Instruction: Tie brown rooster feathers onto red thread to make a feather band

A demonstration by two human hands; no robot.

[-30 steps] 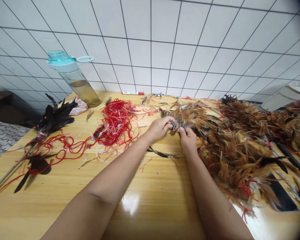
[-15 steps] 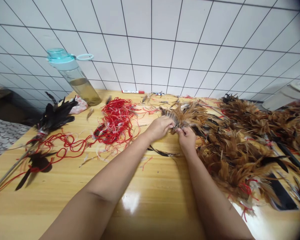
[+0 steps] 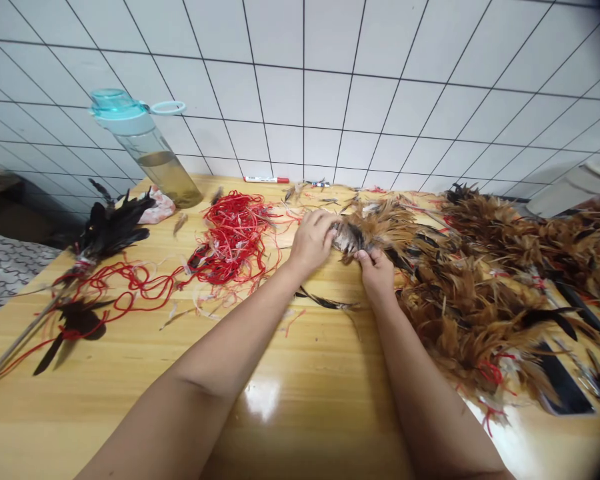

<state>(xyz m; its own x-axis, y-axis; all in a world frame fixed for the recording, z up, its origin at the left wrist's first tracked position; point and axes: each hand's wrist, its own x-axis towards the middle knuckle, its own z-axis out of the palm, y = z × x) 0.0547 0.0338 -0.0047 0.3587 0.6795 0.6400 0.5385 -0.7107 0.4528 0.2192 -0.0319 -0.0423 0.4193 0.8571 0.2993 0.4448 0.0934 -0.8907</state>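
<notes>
A bunch of brown feathers [image 3: 393, 227] with a greyish, downy left end lies near the middle of the table. My left hand [image 3: 313, 241] has its fingers curled over that grey end. At the bunch's near edge, my right hand [image 3: 379, 272] pinches the feathers between thumb and fingers. A thin black feather [image 3: 325, 302] rests on the table just below my hands. Left of them sits a tangled heap of red cord [image 3: 237, 237]. A large pile of brown feathers [image 3: 460, 313], partly bound with red string, spreads beside my right wrist.
A bottle with a teal lid [image 3: 155, 157] stands at the back left. Black feathers [image 3: 107, 230] are tied to a stick [image 3: 23, 340] at the left. A red-capped marker [image 3: 266, 179] lies by the tiled wall, and a dark phone [image 3: 565, 383] at the right.
My left hand has shifted left along the bunch, baring more of its grey end. My right hand stays almost in place at the near edge.
</notes>
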